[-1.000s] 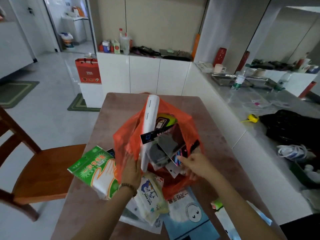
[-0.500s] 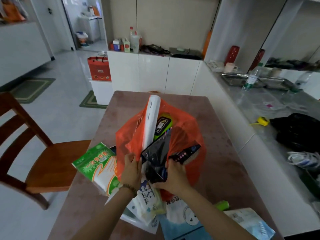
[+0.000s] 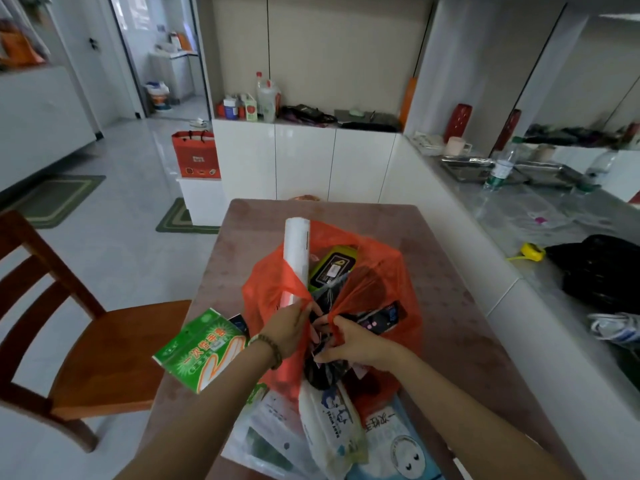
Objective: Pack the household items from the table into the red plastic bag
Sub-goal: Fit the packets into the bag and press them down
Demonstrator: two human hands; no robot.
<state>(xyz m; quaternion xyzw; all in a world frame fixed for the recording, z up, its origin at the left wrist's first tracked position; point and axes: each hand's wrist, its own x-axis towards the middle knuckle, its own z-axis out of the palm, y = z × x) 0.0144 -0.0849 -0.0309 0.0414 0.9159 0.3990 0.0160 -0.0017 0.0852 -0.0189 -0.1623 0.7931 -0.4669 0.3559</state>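
The red plastic bag (image 3: pixel 384 271) stands on the brown table (image 3: pixel 446 327), stuffed with items. A white roll (image 3: pixel 297 249) sticks up out of it beside a black and yellow packet (image 3: pixel 332 268). My left hand (image 3: pixel 287 329) grips the bag's left rim. My right hand (image 3: pixel 349 341) pinches the right rim, gathered toward the middle, over a dark packet (image 3: pixel 325 370) in the opening. A green glove pack (image 3: pixel 201 348) leans at the bag's left. White wipes packs (image 3: pixel 332 431) lie at the near edge.
A wooden chair (image 3: pixel 86 327) stands left of the table. A white counter (image 3: pixel 554 237) on the right carries a black bag (image 3: pixel 602 268), a yellow tape measure (image 3: pixel 531 251) and bottles. White cabinets (image 3: pixel 304 157) and a red gift bag (image 3: pixel 195 159) are behind.
My right hand pushed the dark packet down into the bag, then took hold of the right rim. Both hands have drawn the rims toward each other.
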